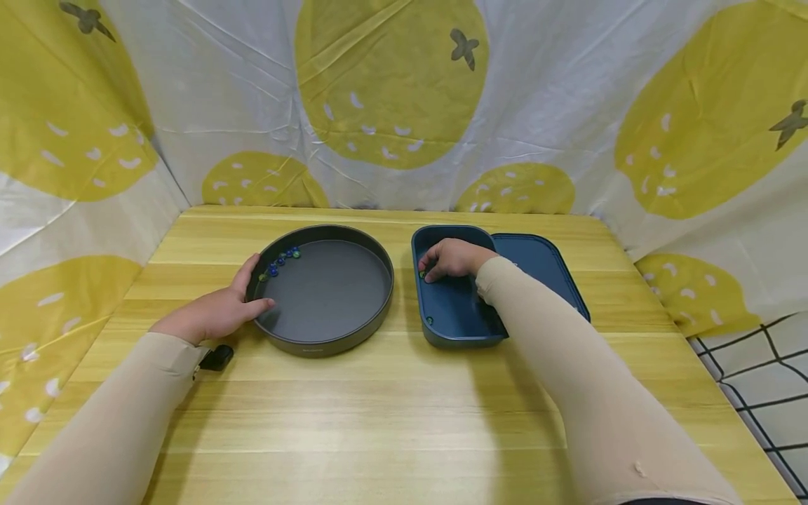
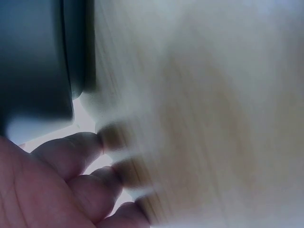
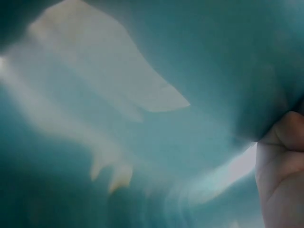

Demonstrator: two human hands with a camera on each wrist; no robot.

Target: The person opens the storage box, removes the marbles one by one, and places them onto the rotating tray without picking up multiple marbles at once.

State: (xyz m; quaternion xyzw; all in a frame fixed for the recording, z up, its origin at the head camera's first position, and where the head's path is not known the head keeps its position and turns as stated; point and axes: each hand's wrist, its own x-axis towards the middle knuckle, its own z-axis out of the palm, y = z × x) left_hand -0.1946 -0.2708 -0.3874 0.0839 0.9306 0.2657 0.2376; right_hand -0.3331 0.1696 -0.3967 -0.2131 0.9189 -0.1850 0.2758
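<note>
My left hand (image 1: 217, 308) holds the left rim of a round dark grey cake pan (image 1: 334, 298), thumb over the edge and fingers outside. Several blue and green marbles (image 1: 273, 269) lie along the pan's upper-left inside edge. Inside a deep blue rectangular container (image 1: 454, 315), my right hand (image 1: 451, 258) pinches a green marble (image 1: 422, 275) near the left wall. Another green marble (image 1: 430, 320) lies in the container's front left corner. The left wrist view shows curled fingers (image 2: 71, 152) beside the pan's wall; the right wrist view shows only the container's blurred inside and part of the hand.
A blue lid (image 1: 536, 259) lies flat right of the container, partly under my right forearm. The wooden table (image 1: 353, 428) ends at a patterned cloth (image 1: 536, 91) behind and at the sides. A black wire grid (image 1: 764, 393) stands off the right edge.
</note>
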